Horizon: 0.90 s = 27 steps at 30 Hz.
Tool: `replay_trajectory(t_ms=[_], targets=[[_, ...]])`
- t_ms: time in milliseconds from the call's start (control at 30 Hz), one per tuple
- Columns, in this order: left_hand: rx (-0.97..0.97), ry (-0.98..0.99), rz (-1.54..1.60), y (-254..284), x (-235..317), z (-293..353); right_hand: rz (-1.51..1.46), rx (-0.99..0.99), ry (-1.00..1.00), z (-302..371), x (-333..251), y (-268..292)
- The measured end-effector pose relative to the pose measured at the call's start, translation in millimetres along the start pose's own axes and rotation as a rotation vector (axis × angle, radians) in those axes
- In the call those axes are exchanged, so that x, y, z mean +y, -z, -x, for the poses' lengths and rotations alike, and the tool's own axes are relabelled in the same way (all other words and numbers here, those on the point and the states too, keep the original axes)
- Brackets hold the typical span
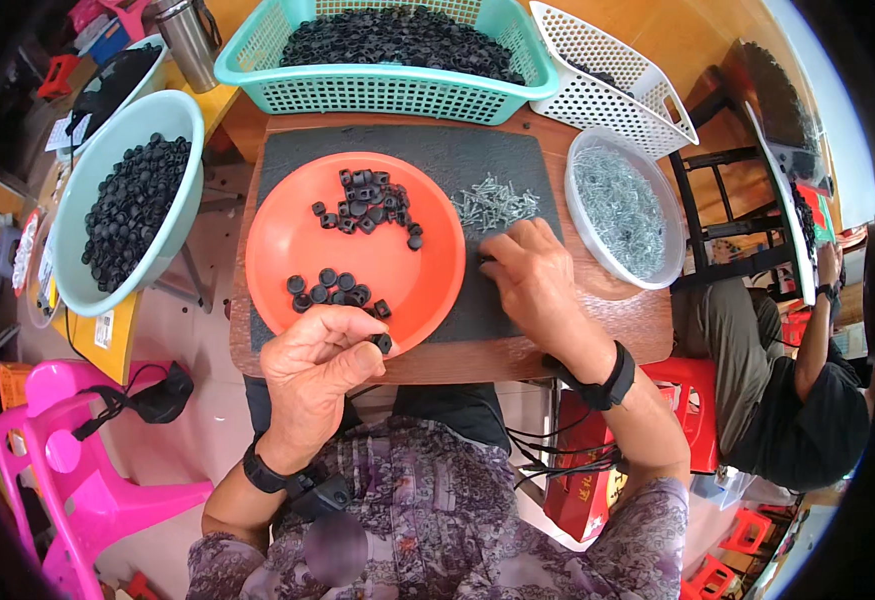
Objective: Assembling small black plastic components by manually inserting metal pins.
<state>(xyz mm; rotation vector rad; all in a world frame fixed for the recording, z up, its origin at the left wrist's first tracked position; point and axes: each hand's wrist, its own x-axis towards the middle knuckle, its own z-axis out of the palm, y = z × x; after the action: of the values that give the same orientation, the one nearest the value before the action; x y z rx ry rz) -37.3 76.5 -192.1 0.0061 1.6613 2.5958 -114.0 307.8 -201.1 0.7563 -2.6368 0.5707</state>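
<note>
Between the thumb and index finger of my left hand (pixel 319 368) is a small black plastic part (pixel 381 343), held over the near rim of an orange plate (pixel 412 310). Two loose groups lie on that plate: dark blocky pieces (pixel 362 188) toward the back and round black caps (pixel 328 277) nearer me. My right hand (pixel 535 280) is closed, its fingertips pinched low over the black mat (pixel 407 142), just on my side of a heap of silver screws (pixel 494 203). A dark bit shows at those fingertips, too small to make out.
Behind the mat stands a green basket (pixel 387 98) of black parts, with a white basket (pixel 607 80) beside it. A clear tub (pixel 622 205) of screws sits at the right. A pale green basin (pixel 182 190) of black caps and a pink chair (pixel 67 450) are left. Another person (pixel 787 420) sits at right.
</note>
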Motion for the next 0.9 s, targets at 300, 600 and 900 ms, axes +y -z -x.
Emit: replay_trajectory(t_ms=[300, 600, 900], targets=[[-0.041, 0.043, 0.148, 8.6, 1.6, -2.7, -0.109, -0.008, 0.030, -2.2, -13.5, 5.3], [-0.094, 0.007, 0.242, 8.0, 0.4, -4.3, -1.138, 0.033, -0.508, 4.5, -91.5, 29.0], [-0.065, 0.045, 0.248, 9.2, 2.2, 2.2, -1.208, 0.151, -0.205, 3.2, -115.7, 7.3]])
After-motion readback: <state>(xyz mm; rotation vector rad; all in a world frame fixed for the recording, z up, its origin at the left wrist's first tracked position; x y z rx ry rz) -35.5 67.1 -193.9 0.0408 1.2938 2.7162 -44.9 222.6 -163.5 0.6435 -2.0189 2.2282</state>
